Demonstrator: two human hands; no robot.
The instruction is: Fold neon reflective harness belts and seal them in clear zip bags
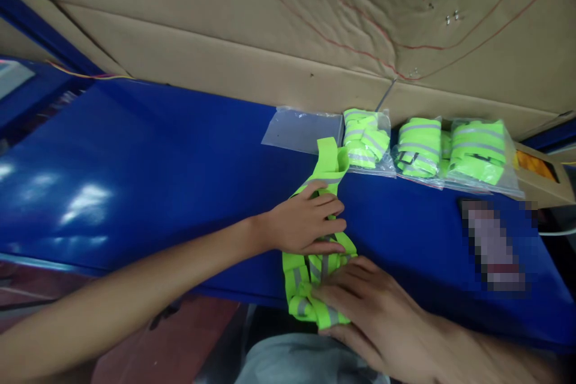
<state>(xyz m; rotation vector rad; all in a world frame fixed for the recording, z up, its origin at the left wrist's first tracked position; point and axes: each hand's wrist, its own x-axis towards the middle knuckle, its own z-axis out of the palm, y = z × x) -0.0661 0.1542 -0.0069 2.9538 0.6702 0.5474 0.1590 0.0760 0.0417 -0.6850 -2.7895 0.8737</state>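
A fluorescent yellow-green reflective strap [297, 276] with grey stripes lies bunched at the front edge of the blue table, part of it reaching back in a loop. Across its middle rests my left hand [310, 219], palm down, with the fingers stretched out and slightly apart. My right hand [369, 306] is closed round the near folds, thumb below and fingers on top. Its fingers cover some of the folds. Just beyond the strap's far end lies a flat clear plastic bag [301, 129].
Along the back of the blue table [180, 168] sit clear bags with folded straps: one bag [366, 139], a second bag [419, 150] and a third bag [479, 150]. A cardboard box [544, 171] stands at the right, behind a pixelated phone-like object [492, 246]. Brown cardboard [216, 48] forms the backing.
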